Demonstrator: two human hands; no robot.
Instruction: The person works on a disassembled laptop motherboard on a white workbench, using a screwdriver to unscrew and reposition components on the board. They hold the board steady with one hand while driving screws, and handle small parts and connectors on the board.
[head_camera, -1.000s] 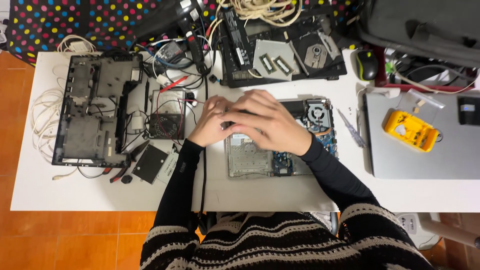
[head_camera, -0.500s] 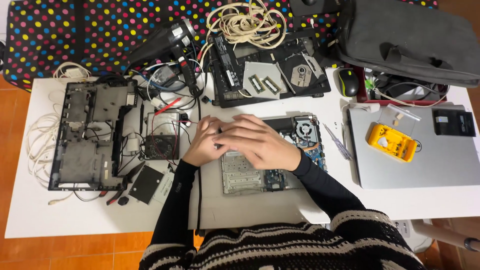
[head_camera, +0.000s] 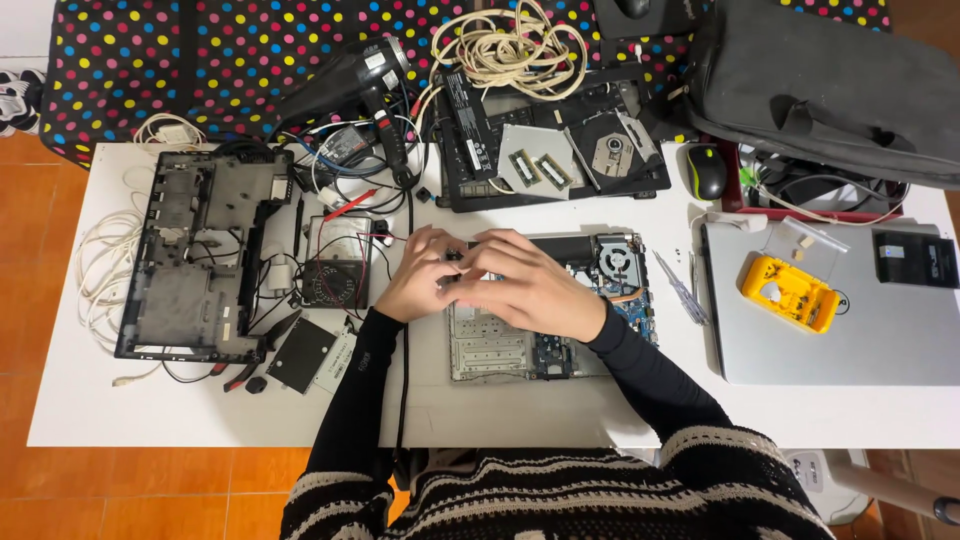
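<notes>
Both hands (head_camera: 490, 280) still on laptop board (head_camera: 545, 320), unmoved.

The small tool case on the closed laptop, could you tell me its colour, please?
Yellow; the tool case shows best in the head view.

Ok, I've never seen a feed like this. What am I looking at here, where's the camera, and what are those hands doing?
The one view comes from a camera worn on the person's head, looking down at a white table. No machine: two bare hands. The left hand and right hand meet over an opened laptop base with its fan exposed, pinching something small and dark I cannot identify. Left lies an empty black laptop shell; right, a closed silver laptop with a yellow tool case on it. A hair dryer sits behind.
</notes>
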